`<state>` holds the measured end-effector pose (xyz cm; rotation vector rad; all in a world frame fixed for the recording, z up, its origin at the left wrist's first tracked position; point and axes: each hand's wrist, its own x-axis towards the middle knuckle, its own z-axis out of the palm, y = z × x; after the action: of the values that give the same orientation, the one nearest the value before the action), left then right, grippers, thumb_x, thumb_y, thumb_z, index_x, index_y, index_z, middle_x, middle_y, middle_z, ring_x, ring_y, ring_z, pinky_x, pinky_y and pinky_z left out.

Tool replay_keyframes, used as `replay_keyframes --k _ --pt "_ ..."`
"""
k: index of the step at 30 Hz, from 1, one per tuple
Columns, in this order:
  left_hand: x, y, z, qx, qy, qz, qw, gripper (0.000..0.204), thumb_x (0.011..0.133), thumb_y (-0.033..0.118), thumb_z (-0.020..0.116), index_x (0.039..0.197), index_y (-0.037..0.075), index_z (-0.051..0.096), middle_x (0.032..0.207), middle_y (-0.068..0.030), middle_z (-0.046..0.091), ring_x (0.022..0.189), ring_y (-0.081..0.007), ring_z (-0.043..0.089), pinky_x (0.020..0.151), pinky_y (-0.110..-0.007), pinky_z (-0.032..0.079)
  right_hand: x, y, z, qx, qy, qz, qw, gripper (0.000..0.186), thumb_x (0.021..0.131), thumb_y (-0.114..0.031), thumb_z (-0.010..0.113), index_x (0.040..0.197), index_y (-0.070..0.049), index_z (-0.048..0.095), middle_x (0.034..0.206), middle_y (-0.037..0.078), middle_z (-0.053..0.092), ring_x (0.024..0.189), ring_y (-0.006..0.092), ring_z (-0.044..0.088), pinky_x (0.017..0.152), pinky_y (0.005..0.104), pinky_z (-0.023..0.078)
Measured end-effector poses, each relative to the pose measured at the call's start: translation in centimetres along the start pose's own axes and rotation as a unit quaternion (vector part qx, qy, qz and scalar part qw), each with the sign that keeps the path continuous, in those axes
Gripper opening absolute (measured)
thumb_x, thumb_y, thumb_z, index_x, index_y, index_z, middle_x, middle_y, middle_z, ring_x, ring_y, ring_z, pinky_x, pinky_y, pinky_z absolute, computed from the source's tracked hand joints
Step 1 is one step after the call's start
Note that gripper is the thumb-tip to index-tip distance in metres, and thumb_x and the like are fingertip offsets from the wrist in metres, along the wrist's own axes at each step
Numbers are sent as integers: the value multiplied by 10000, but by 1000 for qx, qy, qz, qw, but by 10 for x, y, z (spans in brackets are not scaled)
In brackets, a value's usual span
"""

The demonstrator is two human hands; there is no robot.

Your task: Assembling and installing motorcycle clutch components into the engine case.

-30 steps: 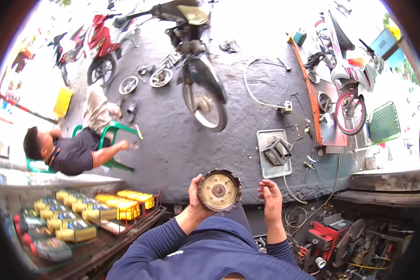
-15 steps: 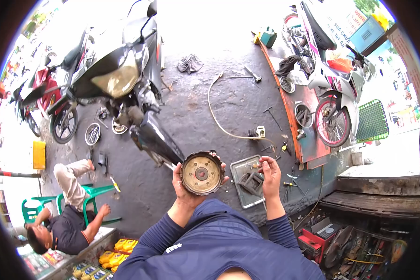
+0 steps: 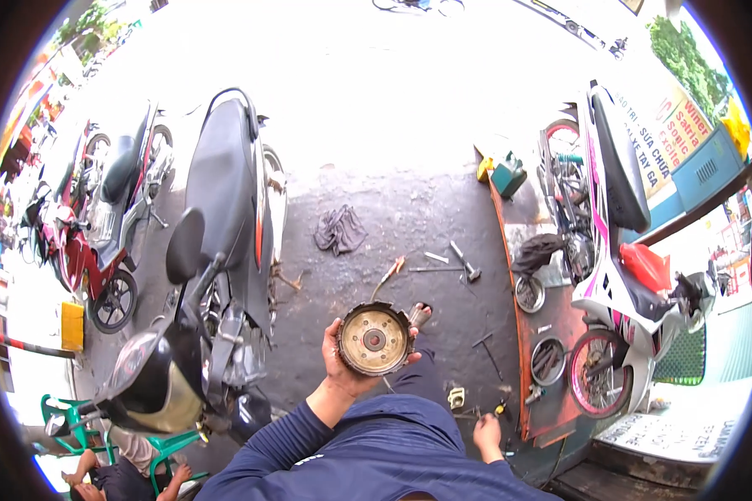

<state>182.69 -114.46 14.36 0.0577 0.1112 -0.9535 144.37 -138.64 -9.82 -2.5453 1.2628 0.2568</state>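
My left hand (image 3: pixel 350 374) grips a motorcycle clutch basket (image 3: pixel 375 340) by its rim, thumb on the near-left side and fingertips showing at the right. The basket is a round metal drum with a toothed edge, a dull tan face, a ring of small holes and a dark centre hole. Lower and to the right, my right hand (image 3: pixel 487 435) hangs low with its fingers curled; whether anything small sits in them is hidden. Close to it on the floor lie a yellow-handled tool (image 3: pixel 500 409) and a pale, squarish part (image 3: pixel 456 398).
A dark scooter (image 3: pixel 217 200) stands at my left. On the right, a white-and-pink motorbike (image 3: pixel 618 275) stands by an orange-edged platform (image 3: pixel 520 334) bearing a parts bowl (image 3: pixel 548 361). Ahead lie a black rag (image 3: pixel 340 230) and a hammer (image 3: pixel 466 262). A seated person (image 3: pixel 129 480) is at lower left.
The view has shifted forward, with my leg stepping out ahead. My right hand has dropped lower and away from the clutch basket, which stays in my left hand. The metal tray has left view.
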Motion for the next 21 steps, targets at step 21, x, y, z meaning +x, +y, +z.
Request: replay_keyframes --k 21 --pt "587 414 83 -41 -25 102 994 839 864 597 468 1457 9 396 1463 -246 399 1364 -472 371 1082 -714 307 675 -434 -110 174 -62 54 981 133 891 -182 629 956 -67 612 800 131 661 711 276 630 638 376 488"
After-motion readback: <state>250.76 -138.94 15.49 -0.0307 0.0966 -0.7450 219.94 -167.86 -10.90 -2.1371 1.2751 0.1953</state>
